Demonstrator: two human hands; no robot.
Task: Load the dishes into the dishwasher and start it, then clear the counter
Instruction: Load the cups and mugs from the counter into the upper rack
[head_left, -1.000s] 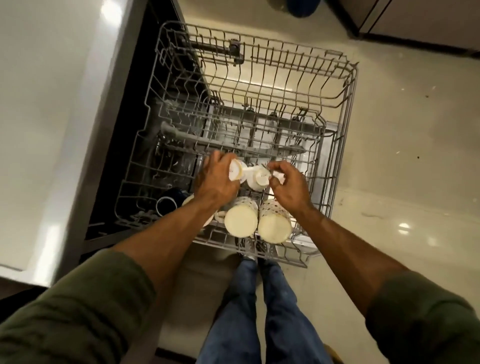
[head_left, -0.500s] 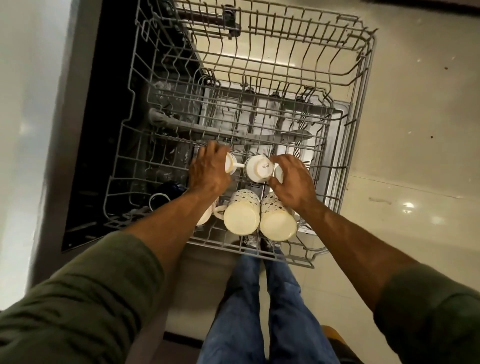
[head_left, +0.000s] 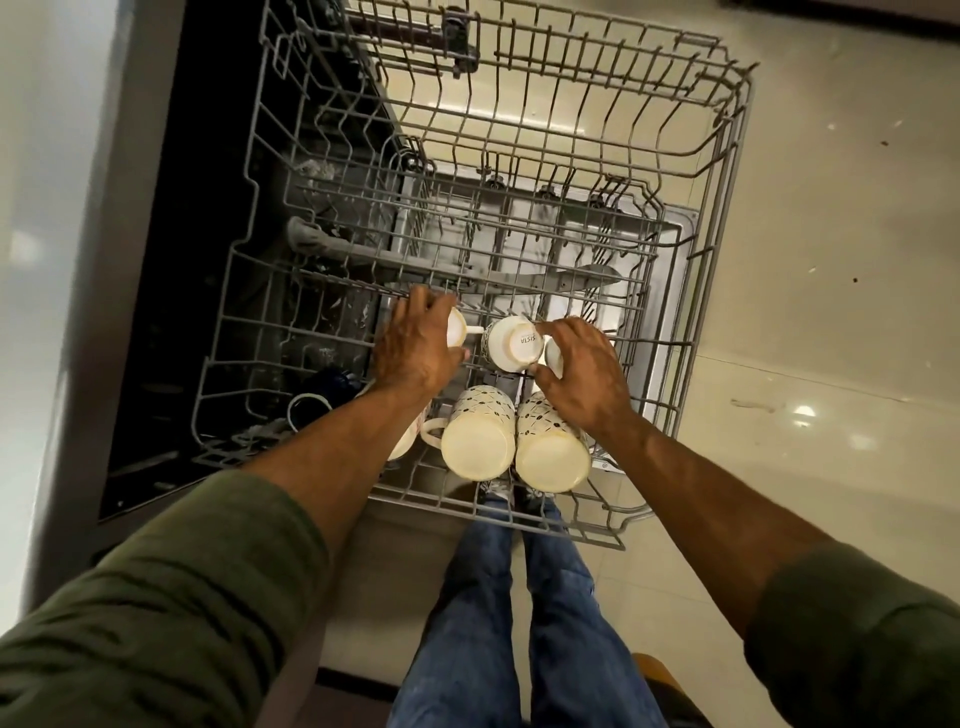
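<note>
Cups sit upside down in the near part of the pulled-out upper rack (head_left: 727, 171) of the dishwasher. A small white cup (head_left: 511, 344) with printing on its base lies between the two hands. The left hand (head_left: 415, 348) curls over another small cup (head_left: 456, 327) just left of it, gripping it from above. The right hand (head_left: 582, 374) has its thumb and fingertips against the printed cup's right side and covers a third small cup (head_left: 553, 356) behind it; whether it grips that one cannot be told. Nearer the person, two patterned mugs (head_left: 478, 441) stand side by side, touching, bases up. A dark cup (head_left: 311, 410) rests lower left. Green sleeves (head_left: 171, 597) and blue jeans (head_left: 493, 623) fill the foreground above a pale tiled floor (head_left: 831, 312).
</note>
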